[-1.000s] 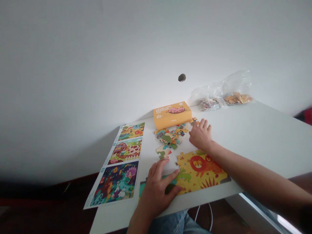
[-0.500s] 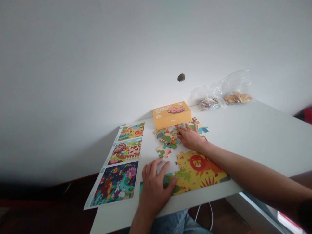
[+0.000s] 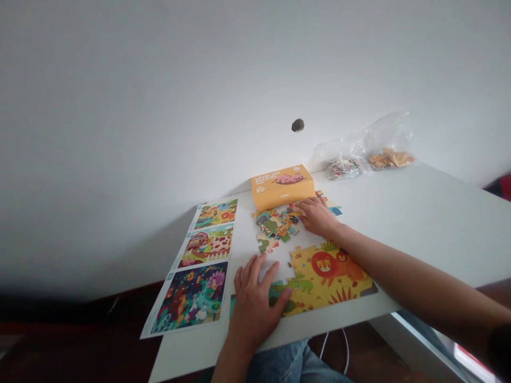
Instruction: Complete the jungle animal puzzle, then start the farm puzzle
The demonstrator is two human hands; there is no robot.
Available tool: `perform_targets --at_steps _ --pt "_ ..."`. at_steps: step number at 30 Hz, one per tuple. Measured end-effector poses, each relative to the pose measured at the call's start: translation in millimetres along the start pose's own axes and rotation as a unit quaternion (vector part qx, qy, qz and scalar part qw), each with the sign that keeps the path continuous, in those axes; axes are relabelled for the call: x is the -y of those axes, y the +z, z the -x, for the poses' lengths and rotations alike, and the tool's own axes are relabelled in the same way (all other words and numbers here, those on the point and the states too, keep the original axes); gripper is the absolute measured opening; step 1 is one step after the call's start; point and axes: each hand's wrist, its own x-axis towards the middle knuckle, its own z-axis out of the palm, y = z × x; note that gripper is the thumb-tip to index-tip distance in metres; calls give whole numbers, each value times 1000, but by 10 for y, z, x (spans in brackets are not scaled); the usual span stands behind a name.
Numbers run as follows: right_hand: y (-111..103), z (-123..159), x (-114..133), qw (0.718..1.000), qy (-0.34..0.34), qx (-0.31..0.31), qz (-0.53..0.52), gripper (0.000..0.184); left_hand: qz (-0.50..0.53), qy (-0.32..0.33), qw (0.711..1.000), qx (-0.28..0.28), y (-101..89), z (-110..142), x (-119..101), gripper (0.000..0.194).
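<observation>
My left hand (image 3: 257,300) rests with fingers spread over the left end of a partly joined jigsaw puzzle (image 3: 315,284), which shows a lion, a cub and a crocodile on yellow. My palm hides some of that end. Beyond the joined part, my right hand (image 3: 317,217) reaches out, fingers stretched over the right side of a heap of loose puzzle pieces (image 3: 275,223). Its fingertips touch pieces there; no piece is seen gripped. A few more pieces stick out behind this hand, partly covered by it.
A yellow puzzle box (image 3: 282,187) stands behind the heap, near the wall. To the left, a picture sheet (image 3: 205,250) with three scenes overhangs the edge of the white table (image 3: 407,223). Clear plastic bags (image 3: 363,159) of pieces lie at the back right.
My right hand has shifted slightly to the right over the heap, uncovering more pieces on its left. My left hand stays in place. The view has tilted very slightly.
</observation>
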Motion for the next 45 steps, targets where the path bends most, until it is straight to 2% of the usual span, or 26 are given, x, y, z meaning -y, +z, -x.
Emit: perform_targets --at_steps 5,9,11,16,19,23,26,28,32,34,41,45 --pt "-5 38 42 1000 0 -8 -9 33 6 4 1000 21 -9 -1 2 47" --pt "-1 104 185 994 -99 12 -51 40 6 7 999 36 -3 -1 7 47" --pt "12 116 255 991 -118 26 -50 43 6 8 999 40 0 -4 10 48" --pt "51 60 282 997 -70 3 -22 33 6 14 999 43 -6 -4 11 49" --pt "74 43 245 997 -74 -21 -27 32 8 16 999 45 -8 1 7 49" --pt "102 60 217 997 -40 -70 -17 31 5 10 999 48 -3 0 0 48" --pt "109 77 211 996 -27 -82 -15 32 4 8 998 57 -3 -6 -2 49" --pt "107 92 217 995 -54 -76 -30 35 3 8 998 65 -6 -10 -4 49" --pt "107 127 248 983 -171 -37 -49 38 0 6 997 71 -20 -15 -10 49" --pt "116 138 258 979 -196 -24 -47 38 -1 7 997 75 -27 -16 -13 49" --pt "138 128 233 985 -159 -29 -54 29 5 10 997 81 -35 -27 -11 50" --pt "142 133 222 987 -149 -28 -52 30 7 8 997 80 -41 -31 -19 49"
